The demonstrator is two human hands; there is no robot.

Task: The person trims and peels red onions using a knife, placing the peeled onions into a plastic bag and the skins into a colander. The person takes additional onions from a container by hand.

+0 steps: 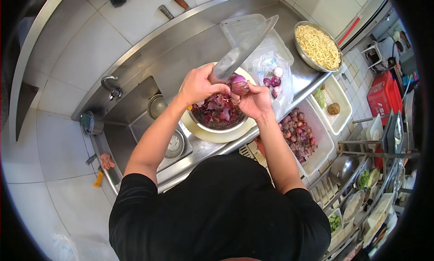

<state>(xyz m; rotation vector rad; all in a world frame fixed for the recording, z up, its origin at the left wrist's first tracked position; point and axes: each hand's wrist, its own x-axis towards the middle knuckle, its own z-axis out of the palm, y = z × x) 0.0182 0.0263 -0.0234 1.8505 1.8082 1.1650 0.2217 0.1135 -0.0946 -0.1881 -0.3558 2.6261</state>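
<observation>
My left hand (201, 84) is wrapped round the handle end of a large knife (244, 48), whose broad blade points up and to the right. In my right hand (257, 100) is a red onion (239, 85), its purple side close to the blade's base. Both hands are above a metal bowl (218, 130) that holds dark red onion skins (219, 109). The bowl stands on a round pale board (199, 133). Just right of it, a plastic bag (284, 98) bears several peeled onions (275, 81).
A bowl of noodles (318, 46) stands at the counter's back right. Below the counter edge is a white crate of red onions (298, 134), beside a basket (344, 111). The sink (135, 109) with its tap (110, 87) lies left; crowded shelves (361, 170) stand right.
</observation>
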